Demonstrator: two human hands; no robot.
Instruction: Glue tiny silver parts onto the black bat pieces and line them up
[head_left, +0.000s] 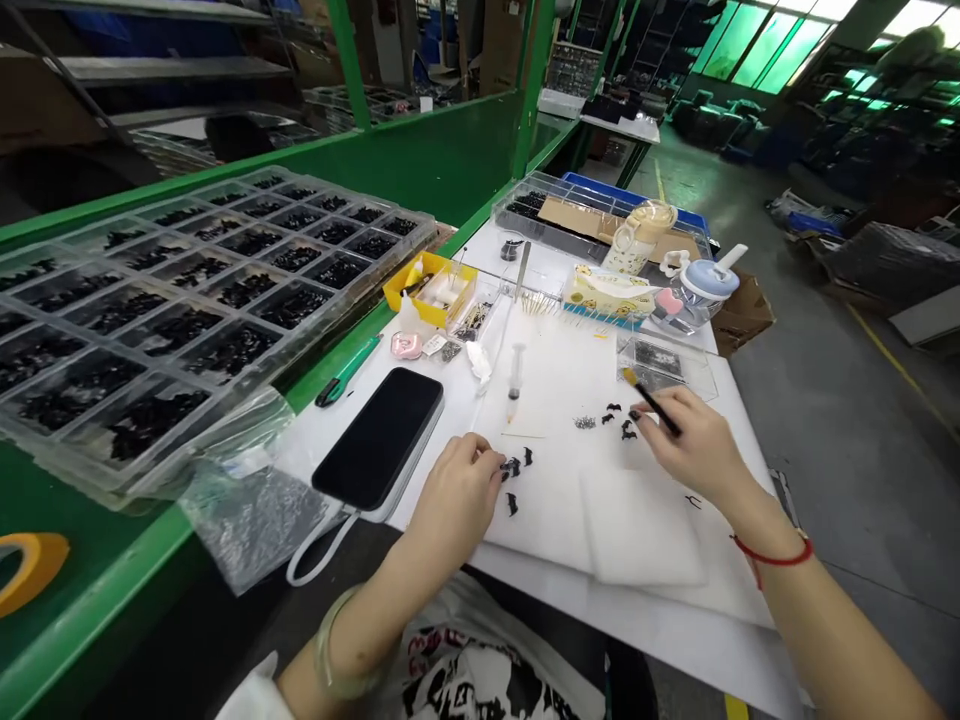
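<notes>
My left hand (463,485) rests on the white work surface, thumb and fingers pinched together beside small black bat-shaped pieces (512,504); whether a piece is between the fingertips is hard to make out. In my right hand (694,440) is a thin black-handled tool (654,403) with a yellowish tip pointing up and left. A small black piece sits at the right fingertips, near more black pieces (628,430). Between the hands lie a pile of tiny silvery bits (584,423) and a syringe (516,372).
A phone (379,438) with a cable, a green cutter (349,371) and a yellow box (430,290) lie left. Large compartment trays (247,290) stand further left. Tissue box (609,297), cup (637,240) and jar (701,290) are at the back right. A clear case (664,366) lies beyond my right hand.
</notes>
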